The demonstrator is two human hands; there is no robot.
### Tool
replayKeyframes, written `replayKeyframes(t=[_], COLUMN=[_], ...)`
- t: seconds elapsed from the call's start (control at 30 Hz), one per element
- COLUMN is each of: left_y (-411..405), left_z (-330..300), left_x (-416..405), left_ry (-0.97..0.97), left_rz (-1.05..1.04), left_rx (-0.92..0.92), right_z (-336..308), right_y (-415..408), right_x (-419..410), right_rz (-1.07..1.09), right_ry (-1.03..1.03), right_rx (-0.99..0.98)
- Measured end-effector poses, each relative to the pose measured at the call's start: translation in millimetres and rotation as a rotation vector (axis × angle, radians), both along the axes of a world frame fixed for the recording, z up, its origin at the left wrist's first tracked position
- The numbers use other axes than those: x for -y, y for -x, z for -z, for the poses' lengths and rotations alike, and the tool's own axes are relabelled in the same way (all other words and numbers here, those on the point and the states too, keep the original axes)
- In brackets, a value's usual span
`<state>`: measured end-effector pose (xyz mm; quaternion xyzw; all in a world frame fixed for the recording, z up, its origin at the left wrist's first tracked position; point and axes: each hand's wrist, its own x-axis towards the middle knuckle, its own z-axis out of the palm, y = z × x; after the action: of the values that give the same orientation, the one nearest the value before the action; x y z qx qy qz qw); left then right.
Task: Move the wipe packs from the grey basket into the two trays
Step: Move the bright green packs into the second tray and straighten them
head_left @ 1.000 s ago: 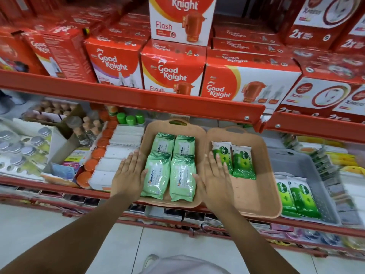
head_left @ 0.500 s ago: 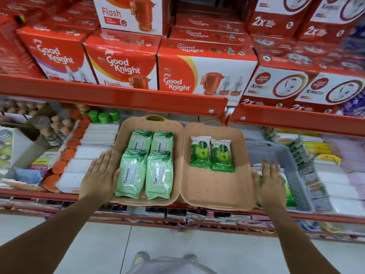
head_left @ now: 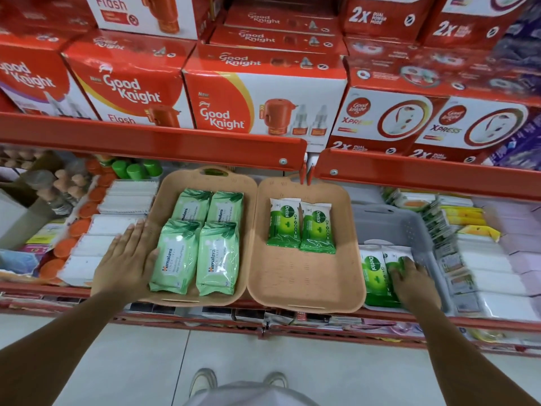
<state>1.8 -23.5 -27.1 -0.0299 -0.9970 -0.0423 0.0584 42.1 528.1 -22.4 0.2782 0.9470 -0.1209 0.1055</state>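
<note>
The right hand [head_left: 414, 281] lies half-curled on the Dettol packs [head_left: 377, 276] in the grey basket [head_left: 392, 227], grip unclear. The left hand [head_left: 126, 259] rests flat and empty at 9 o'clock of the left tray [head_left: 164, 197]. The slippery packs could slide apart.

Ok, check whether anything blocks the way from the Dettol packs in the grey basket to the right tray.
Nothing visible does. The right hand rests on the Dettol packs in the grey basket; the right tray alongside has bare floor at its near end.

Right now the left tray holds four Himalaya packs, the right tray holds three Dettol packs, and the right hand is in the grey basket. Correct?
Not quite. The head view shows two Dettol packs in the right tray, not three. The left tray does hold four Himalaya packs, and the right hand is in the grey basket.
</note>
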Motion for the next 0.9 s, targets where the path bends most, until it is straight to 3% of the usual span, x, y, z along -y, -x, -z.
replayKeyframes(t=[0.3,0.5,0.7,0.9], left_y=[0,0,0,-1], left_z=[2,0,1,0], left_x=[2,3,4,4], left_ry=[-0.014,-0.016,-0.012,-0.028], left_rz=[0.005,0.019,0.026,0.026], left_rx=[0.010,0.027,0.012,-0.011], right_z=[-8,-31,-53,-53], right_y=[-2,-4,7,15], right_x=[-1,21,88,183], right_rz=[-0.017,-0.010,-0.120,-0.225], right_ry=[-0.017,-0.096,-0.057,0.002], right_rx=[-0.060,-0.291,-0.452,-0.378])
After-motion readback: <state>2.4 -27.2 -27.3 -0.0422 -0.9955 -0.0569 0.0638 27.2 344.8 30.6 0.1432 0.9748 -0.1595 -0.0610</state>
